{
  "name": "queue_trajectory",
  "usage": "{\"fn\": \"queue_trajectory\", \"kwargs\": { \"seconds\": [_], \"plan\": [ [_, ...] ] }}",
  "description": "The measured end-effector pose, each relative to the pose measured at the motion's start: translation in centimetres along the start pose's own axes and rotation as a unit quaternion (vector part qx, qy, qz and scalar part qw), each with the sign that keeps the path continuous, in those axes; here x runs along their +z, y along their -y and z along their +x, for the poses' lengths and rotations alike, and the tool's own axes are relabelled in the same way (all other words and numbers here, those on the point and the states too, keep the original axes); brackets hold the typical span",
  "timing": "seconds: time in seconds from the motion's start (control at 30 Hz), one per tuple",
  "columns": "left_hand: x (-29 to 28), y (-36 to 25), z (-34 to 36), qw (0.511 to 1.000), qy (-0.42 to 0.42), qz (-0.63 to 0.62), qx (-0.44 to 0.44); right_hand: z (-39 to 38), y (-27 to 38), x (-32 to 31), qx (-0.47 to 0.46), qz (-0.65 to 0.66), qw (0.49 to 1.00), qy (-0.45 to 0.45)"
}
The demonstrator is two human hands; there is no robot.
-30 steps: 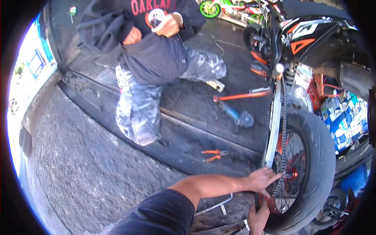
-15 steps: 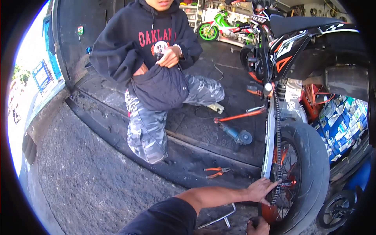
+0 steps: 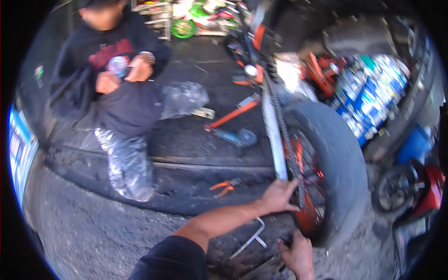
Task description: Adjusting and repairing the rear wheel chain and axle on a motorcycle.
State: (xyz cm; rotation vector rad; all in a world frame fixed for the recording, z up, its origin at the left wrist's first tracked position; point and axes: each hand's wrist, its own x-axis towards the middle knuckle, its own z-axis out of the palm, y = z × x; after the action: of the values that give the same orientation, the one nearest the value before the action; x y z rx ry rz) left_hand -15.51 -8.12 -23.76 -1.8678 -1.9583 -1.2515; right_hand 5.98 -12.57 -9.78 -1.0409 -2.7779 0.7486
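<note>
A motorcycle's rear wheel (image 3: 343, 154) stands right of centre, with a drive chain (image 3: 283, 123) running down along the silver swingarm (image 3: 274, 140). At the lower end of that run, my left hand (image 3: 276, 196) has thumb and forefinger against the chain, beside the swingarm's end. My right hand (image 3: 298, 254) is lower, near the bottom of the wheel and apart from it. Its fingers are curled round something small and dark that I cannot make out. Left of my hands, orange-handled pliers (image 3: 225, 187) and a silver T-shaped wrench (image 3: 252, 239) lie on the ground.
Facing me at the left, a person in a dark hoodie (image 3: 116, 51) kneels on one knee. A blue angle grinder (image 3: 240, 137) and an orange bar (image 3: 233, 114) lie beyond the pliers. Another wheel (image 3: 394, 189) and a blue container (image 3: 415, 143) stand at the right.
My view has swung right, so the scene sits farther left and is blurred. My left hand stays at the chain. More of my right hand shows, and the other person's hands have come together.
</note>
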Motion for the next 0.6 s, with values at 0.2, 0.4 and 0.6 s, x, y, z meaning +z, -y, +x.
{"fn": "queue_trajectory", "kwargs": {
  "seconds": [0.2,0.4,0.6],
  "plan": [
    [0.6,-0.7,0.2,1.0,-0.019,0.019,-0.007,-0.5,-0.7,0.2,0.014,0.012,1.0,0.02],
    [0.7,-0.5,0.2,1.0,0.004,0.0,-0.012,-0.3,-2.1,1.2,0.019,0.008,0.999,0.042],
    [0.5,-0.1,0.2,1.0,0.012,-0.006,-0.015,3.9,-5.7,5.4,0.098,0.183,0.962,-0.179]
  ]
}}
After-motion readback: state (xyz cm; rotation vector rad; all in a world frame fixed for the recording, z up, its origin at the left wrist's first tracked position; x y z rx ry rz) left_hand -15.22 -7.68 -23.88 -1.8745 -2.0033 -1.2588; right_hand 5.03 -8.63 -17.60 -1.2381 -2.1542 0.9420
